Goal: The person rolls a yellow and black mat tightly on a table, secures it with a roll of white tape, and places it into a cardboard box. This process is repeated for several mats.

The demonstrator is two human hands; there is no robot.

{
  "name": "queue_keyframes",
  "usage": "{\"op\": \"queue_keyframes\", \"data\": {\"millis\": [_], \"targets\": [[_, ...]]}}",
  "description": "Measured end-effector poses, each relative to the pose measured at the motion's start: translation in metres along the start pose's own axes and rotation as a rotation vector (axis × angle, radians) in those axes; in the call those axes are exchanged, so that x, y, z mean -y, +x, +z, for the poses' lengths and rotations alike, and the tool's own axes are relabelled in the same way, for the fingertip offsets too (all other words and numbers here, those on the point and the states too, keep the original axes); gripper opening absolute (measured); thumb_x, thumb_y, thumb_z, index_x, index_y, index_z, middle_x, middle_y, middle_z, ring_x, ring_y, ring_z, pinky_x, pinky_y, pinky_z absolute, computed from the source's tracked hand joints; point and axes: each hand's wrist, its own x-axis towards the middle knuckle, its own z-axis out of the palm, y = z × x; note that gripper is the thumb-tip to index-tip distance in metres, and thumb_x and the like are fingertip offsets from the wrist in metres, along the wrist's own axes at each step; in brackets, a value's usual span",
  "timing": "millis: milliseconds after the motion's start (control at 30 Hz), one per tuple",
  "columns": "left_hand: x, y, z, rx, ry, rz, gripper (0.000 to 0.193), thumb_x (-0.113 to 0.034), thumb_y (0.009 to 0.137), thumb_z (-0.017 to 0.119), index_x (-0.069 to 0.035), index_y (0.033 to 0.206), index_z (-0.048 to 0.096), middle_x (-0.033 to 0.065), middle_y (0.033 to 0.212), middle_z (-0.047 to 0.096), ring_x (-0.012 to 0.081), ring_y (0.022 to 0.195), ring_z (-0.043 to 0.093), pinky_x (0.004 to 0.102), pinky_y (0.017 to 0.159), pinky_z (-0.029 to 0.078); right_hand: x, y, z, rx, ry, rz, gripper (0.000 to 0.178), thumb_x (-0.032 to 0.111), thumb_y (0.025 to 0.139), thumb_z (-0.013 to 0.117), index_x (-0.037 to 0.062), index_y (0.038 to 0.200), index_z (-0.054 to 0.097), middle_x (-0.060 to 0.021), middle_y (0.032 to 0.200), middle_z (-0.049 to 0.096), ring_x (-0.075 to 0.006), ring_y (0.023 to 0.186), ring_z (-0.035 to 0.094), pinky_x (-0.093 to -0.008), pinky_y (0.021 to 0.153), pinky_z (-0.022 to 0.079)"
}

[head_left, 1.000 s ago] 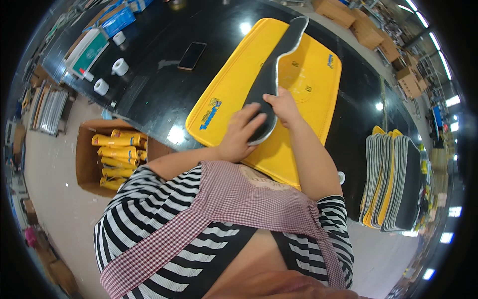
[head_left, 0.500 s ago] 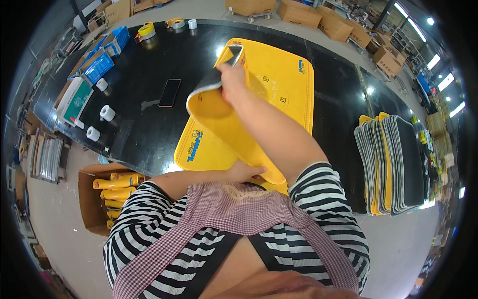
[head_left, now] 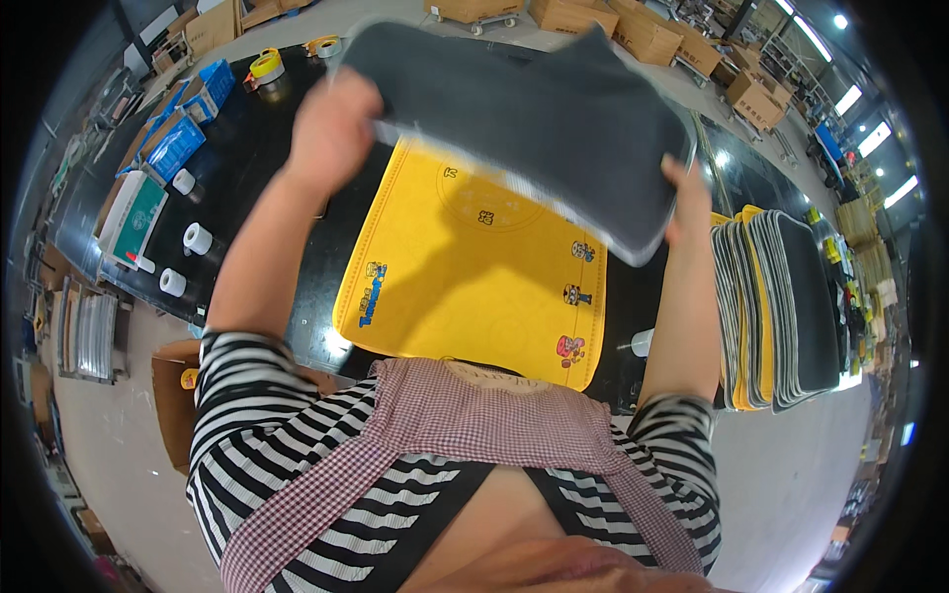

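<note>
Above the table I hold up a flexible mat (head_left: 514, 119) with its dark grey backing turned toward me and a pale edge. My left hand (head_left: 336, 128), somewhat blurred, is closed on the mat's left end. At the right edge, my right hand (head_left: 687, 203) grips it with the thumb on the dark side. Below lies another mat (head_left: 435, 267), yellow with small cartoon figures and blue lettering, flat on the black table (head_left: 267, 217). The raised mat covers its far part and casts a shadow on it.
Stacked grey and yellow mats (head_left: 781, 306) stand at the right. White rolls (head_left: 197, 238), a green-and-white box (head_left: 138, 212), blue bins (head_left: 176, 143) and tape (head_left: 265, 67) are on the left. A cardboard box (head_left: 176, 405) sits below the table's left edge; cartons (head_left: 573, 15) stand beyond.
The curled mat has been lifted off the yellow one and spread, dark side toward me. My left hand moved up and far left, my right hand out to the right.
</note>
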Motion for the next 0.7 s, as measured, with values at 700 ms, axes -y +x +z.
{"op": "queue_keyframes", "data": {"millis": [700], "targets": [[-0.123,-0.245,-0.014,1.036,-0.415,-0.323,0.016,-0.021,0.084,0.075,-0.009,0.093,0.071,0.0121,0.104,0.067,0.0364,0.102,0.067,0.0464,0.088,0.054,-0.148,-0.202,-0.137,0.488,-0.826,0.548,0.056,0.017,0.099,0.070,0.0057,0.152,0.055,-0.0200,0.124,0.073,-0.0261,0.102,0.075,-0.0352,0.092,0.059]]}}
